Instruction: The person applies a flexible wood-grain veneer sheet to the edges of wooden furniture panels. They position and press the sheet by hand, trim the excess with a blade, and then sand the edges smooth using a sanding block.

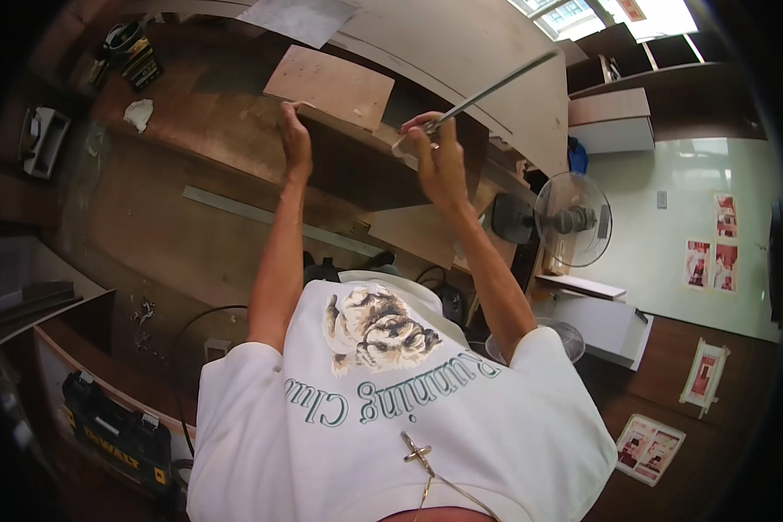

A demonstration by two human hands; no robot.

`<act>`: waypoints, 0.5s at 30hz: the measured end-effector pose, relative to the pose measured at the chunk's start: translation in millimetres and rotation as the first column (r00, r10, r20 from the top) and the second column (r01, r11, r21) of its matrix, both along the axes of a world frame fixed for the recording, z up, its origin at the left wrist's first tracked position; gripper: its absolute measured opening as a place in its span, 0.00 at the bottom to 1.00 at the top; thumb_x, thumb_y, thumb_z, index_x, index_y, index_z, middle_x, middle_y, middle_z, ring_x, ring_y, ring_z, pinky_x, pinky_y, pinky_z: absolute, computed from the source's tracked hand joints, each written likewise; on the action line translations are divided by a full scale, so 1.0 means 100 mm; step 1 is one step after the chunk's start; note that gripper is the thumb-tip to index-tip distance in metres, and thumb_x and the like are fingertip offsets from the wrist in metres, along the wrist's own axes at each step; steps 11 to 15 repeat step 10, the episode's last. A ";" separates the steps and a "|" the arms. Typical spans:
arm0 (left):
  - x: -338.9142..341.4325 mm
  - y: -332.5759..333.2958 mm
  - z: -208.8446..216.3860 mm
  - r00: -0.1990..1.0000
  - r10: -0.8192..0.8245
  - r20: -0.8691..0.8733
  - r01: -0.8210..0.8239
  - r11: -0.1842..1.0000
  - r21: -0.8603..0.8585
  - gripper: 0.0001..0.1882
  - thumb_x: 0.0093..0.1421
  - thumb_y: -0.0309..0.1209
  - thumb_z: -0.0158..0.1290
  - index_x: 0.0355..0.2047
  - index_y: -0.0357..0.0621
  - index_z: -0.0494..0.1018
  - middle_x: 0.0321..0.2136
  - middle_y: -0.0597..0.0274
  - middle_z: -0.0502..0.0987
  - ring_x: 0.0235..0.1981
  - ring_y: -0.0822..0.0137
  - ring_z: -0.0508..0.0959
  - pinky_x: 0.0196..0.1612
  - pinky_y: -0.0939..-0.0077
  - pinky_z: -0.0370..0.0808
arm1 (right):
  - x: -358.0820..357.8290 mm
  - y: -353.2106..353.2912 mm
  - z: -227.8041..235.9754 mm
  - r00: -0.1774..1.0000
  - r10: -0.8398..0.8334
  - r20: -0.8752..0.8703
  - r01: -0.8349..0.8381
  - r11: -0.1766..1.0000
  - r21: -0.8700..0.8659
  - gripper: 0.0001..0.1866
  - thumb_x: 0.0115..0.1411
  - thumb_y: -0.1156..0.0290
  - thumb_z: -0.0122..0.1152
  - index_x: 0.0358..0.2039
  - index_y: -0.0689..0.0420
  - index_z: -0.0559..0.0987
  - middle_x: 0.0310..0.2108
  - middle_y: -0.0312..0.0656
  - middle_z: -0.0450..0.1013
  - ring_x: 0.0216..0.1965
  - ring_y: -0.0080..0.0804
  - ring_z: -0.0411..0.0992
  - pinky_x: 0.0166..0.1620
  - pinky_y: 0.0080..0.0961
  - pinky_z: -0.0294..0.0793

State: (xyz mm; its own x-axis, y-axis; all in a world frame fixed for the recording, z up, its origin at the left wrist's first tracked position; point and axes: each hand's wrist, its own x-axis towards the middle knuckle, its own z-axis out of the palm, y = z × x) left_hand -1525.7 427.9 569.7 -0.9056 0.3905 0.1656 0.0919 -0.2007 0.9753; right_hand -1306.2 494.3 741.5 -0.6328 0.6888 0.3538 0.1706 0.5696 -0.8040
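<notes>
A pale pinkish wooden panel (331,85) with small dark specks lies on the bench in front of me. My left hand (296,143) is raised at its near left corner, fingers stretched upward and seemingly against the edge. To the right, my right hand (441,161) is closed around the lower end of a long, thin grey metal bar (500,84). The bar slants up to the right; its exact kind is unclear. Beside those fingers shows a pale, curved edge that I cannot make out.
A brown workbench (209,130) carries a crumpled white piece (137,115) and a dark container (130,54). A fan (572,219) stands at the right. On the floor lie a long flat strip (261,219) and, lower left, a black-and-yellow tool case (117,435).
</notes>
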 end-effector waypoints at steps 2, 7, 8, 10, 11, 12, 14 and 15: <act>0.14 -0.09 0.22 0.976 -0.210 0.054 0.207 0.977 0.049 0.25 0.77 0.48 0.38 0.38 0.39 0.73 0.38 0.59 0.76 0.43 0.64 0.73 0.53 0.69 0.67 | 0.28 0.06 0.12 0.995 -0.098 0.004 0.098 0.995 0.028 0.08 0.71 0.69 0.57 0.45 0.59 0.70 0.34 0.45 0.79 0.31 0.29 0.78 0.33 0.26 0.76; -0.08 -0.17 0.26 0.913 -0.318 -0.256 0.286 0.946 -0.155 0.06 0.67 0.33 0.60 0.37 0.46 0.77 0.28 0.70 0.78 0.34 0.74 0.76 0.43 0.76 0.74 | 1.04 0.40 0.01 0.937 -0.344 0.063 0.342 0.939 0.040 0.07 0.69 0.68 0.59 0.38 0.57 0.74 0.26 0.33 0.72 0.26 0.18 0.66 0.30 0.21 0.67; -0.14 -0.17 0.21 0.903 -0.339 -0.263 0.307 0.939 -0.157 0.06 0.67 0.33 0.60 0.37 0.46 0.77 0.28 0.70 0.78 0.34 0.74 0.76 0.43 0.76 0.74 | 1.18 0.41 -0.09 0.907 -0.383 0.174 0.384 0.923 0.024 0.07 0.69 0.67 0.60 0.38 0.56 0.75 0.26 0.30 0.71 0.28 0.14 0.66 0.32 0.17 0.66; -0.18 -0.12 0.15 0.893 -0.366 -0.264 0.305 0.920 -0.245 0.09 0.65 0.37 0.62 0.40 0.46 0.78 0.32 0.66 0.81 0.37 0.74 0.76 0.45 0.76 0.73 | 1.41 0.35 -0.34 0.899 -0.351 0.263 0.368 0.930 -0.016 0.09 0.65 0.66 0.67 0.41 0.55 0.79 0.24 0.28 0.68 0.27 0.13 0.63 0.30 0.15 0.63; -0.18 -0.12 0.15 0.893 -0.366 -0.264 0.305 0.920 -0.245 0.09 0.65 0.37 0.62 0.40 0.46 0.78 0.32 0.66 0.81 0.37 0.74 0.76 0.45 0.76 0.73 | 1.41 0.35 -0.34 0.899 -0.351 0.263 0.368 0.930 -0.016 0.09 0.65 0.66 0.67 0.41 0.55 0.79 0.24 0.28 0.68 0.27 0.13 0.63 0.30 0.15 0.63; -0.18 -0.12 0.15 0.893 -0.366 -0.264 0.305 0.920 -0.245 0.09 0.65 0.37 0.62 0.40 0.46 0.78 0.32 0.66 0.81 0.37 0.74 0.76 0.45 0.76 0.73 | 1.41 0.35 -0.34 0.899 -0.351 0.263 0.368 0.930 -0.016 0.09 0.65 0.66 0.67 0.41 0.55 0.79 0.24 0.28 0.68 0.27 0.13 0.63 0.30 0.15 0.63; -0.18 -0.12 0.15 0.893 -0.366 -0.264 0.305 0.920 -0.245 0.09 0.65 0.37 0.62 0.40 0.46 0.78 0.32 0.66 0.81 0.37 0.74 0.76 0.45 0.76 0.73 | 1.41 0.35 -0.34 0.899 -0.351 0.263 0.368 0.930 -0.016 0.09 0.65 0.66 0.67 0.41 0.55 0.79 0.24 0.28 0.68 0.27 0.13 0.63 0.30 0.15 0.63; -0.18 -0.12 0.15 0.893 -0.366 -0.264 0.305 0.920 -0.245 0.09 0.65 0.37 0.62 0.40 0.46 0.78 0.32 0.66 0.81 0.37 0.74 0.76 0.45 0.76 0.73 | 1.41 0.35 -0.34 0.899 -0.351 0.263 0.368 0.930 -0.016 0.09 0.65 0.66 0.67 0.41 0.55 0.79 0.24 0.28 0.68 0.27 0.13 0.63 0.30 0.15 0.63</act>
